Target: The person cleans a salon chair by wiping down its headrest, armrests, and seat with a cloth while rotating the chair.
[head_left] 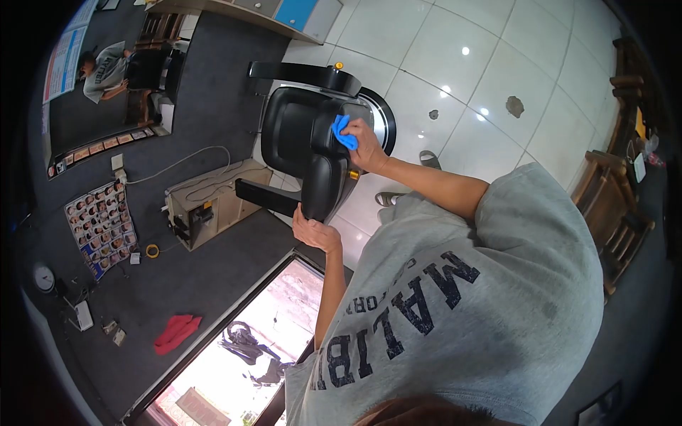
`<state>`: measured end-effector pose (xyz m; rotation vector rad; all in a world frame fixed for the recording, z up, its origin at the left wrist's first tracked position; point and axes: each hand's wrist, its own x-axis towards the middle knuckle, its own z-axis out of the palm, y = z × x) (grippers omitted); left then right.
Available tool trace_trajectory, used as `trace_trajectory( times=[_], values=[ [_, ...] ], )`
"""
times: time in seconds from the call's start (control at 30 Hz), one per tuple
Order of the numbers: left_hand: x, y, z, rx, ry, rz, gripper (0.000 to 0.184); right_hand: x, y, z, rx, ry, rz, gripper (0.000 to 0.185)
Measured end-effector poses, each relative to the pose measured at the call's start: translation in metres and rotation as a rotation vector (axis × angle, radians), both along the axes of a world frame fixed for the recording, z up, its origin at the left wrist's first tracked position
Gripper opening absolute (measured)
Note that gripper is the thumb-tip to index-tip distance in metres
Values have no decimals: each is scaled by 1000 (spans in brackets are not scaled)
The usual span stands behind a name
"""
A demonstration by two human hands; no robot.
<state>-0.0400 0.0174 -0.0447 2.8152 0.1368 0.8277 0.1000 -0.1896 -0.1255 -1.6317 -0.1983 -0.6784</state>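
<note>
A black barber chair (288,131) with padded seat, backrest and two armrests stands in front of me, seen from above. My right hand (367,148) is closed around a bunched blue cloth (344,133) and presses it against the top of the backrest (327,181). At the backrest's lower end, my left hand (315,233) touches the black padding near an armrest (266,197). Its fingers look spread, and no loose object shows in it.
A wooden cabinet (213,206) with cables stands beyond the chair. A mirror (114,92) and a hairstyle poster (104,227) are on the dark wall. A red cloth (177,334) lies near the glass door (241,348). Wooden chairs (607,213) stand at right on white tiles (455,42).
</note>
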Motion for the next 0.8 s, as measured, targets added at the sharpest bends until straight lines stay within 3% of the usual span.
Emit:
trace_trajectory(
  times=[0.2, 0.3, 0.4, 0.5, 0.57, 0.63, 0.8],
  values=[
    [-3, 1, -2, -14, 24, 18, 70, 8, 9, -33, 31, 369, -210, 35],
    [-1, -1, -2, -10, 19, 19, 69, 13, 9, -76, 30, 580, -188, 29],
    [-1, -1, -2, 6, 9, 16, 67, 19, 16, -120, 76, 1035, -99, 32],
    [0, -1, -3, 13, 5, 14, 66, 13, 26, -130, 97, 1201, -49, 34],
    [-1, 0, -3, 22, 1, 13, 66, 4, 35, -126, 115, 1205, -16, 36],
    [0, -1, -2, 18, 0, 12, 66, -12, 39, -78, 140, 1178, -13, 33],
    [-2, -2, -1, 0, 17, 21, 68, -39, 24, 29, 243, 764, 9, 28]
  ],
)
